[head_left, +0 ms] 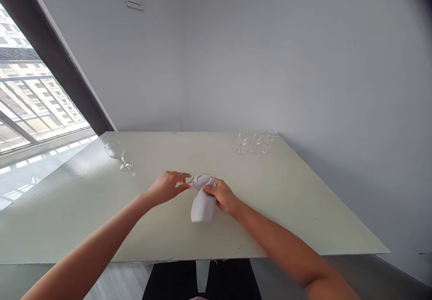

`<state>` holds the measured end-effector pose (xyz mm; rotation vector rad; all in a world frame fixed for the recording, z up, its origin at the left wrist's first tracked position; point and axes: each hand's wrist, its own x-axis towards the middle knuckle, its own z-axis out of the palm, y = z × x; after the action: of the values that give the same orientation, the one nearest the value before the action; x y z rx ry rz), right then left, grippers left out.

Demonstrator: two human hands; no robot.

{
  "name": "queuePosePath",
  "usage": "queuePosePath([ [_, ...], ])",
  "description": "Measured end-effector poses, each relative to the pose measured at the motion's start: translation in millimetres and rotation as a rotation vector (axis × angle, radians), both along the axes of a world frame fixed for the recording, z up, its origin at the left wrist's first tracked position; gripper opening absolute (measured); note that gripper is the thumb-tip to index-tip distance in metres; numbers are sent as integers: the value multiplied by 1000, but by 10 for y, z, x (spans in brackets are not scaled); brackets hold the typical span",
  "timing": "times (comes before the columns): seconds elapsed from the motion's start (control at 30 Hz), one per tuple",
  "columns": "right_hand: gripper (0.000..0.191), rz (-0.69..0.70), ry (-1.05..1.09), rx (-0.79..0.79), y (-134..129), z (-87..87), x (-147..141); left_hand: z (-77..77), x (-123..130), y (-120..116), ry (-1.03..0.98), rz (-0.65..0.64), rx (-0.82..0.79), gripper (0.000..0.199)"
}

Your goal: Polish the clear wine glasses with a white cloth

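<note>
My hands meet over the middle of a pale green table. A white cloth (203, 205) is bunched around a wine glass lying on its side, and its loose end hangs toward me. The glass stem (193, 182) sticks out of the cloth to the left, and the bowl is hidden. My left hand (165, 188) pinches that stem between its fingers. My right hand (221, 195) grips the cloth over the wrapped part. Neither hand touches the other glasses.
A wine glass (117, 152) lies on its side on the pale green table (84, 205) at the left. Several small stemmed glasses (256, 142) stand at the back right edge. A wall (303, 66) rises behind the table, and a window (30, 84) is at the left.
</note>
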<state>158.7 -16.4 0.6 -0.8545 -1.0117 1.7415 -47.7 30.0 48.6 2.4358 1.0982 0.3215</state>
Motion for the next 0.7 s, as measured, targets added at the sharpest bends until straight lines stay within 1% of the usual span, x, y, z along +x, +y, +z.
queuePosePath([
  [0.03,32,-35,69,-71,11,7,2,-14,44,-51,11,21,205,32],
  [0.07,31,-51,119,-115,16,21,11,-31,81,-92,34,20,368,31],
  [0.1,31,-43,141,-125,13,41,29,-49,107,-120,61,5,473,30],
  [0.13,31,-12,134,-97,3,66,53,-63,119,-134,78,-7,525,30],
  [0.17,33,38,94,-38,-13,94,81,-71,115,-136,81,-13,532,30],
  [0.2,35,100,23,42,-31,121,111,-68,96,-129,69,-14,502,30],
  [0.23,38,168,-74,134,-49,145,139,-55,66,-117,49,-14,433,30],
  [0.27,43,234,-189,232,-65,164,164,-32,30,-104,26,-16,331,30],
  [0.3,46,292,-315,332,-77,174,181,-2,-9,-93,8,-23,195,30],
  [0.37,46,378,-567,541,-89,173,193,64,-75,-80,-6,-51,-138,31],
  [0.43,46,416,-780,741,-86,154,184,108,-106,-79,-13,-90,-454,32],
  [0.5,51,403,-922,879,-68,143,187,106,-100,-83,-46,-120,-662,36],
  [0.53,54,378,-959,918,-54,147,205,87,-88,-83,-76,-123,-720,37],
  [0.6,52,317,-973,950,-10,173,289,28,-65,-75,-138,-101,-778,39],
  [0.67,44,268,-939,949,58,211,438,-43,-62,-53,-164,-43,-776,40],
  [0.7,40,217,-931,933,99,227,526,-77,-72,-38,-155,-1,-754,40],
])
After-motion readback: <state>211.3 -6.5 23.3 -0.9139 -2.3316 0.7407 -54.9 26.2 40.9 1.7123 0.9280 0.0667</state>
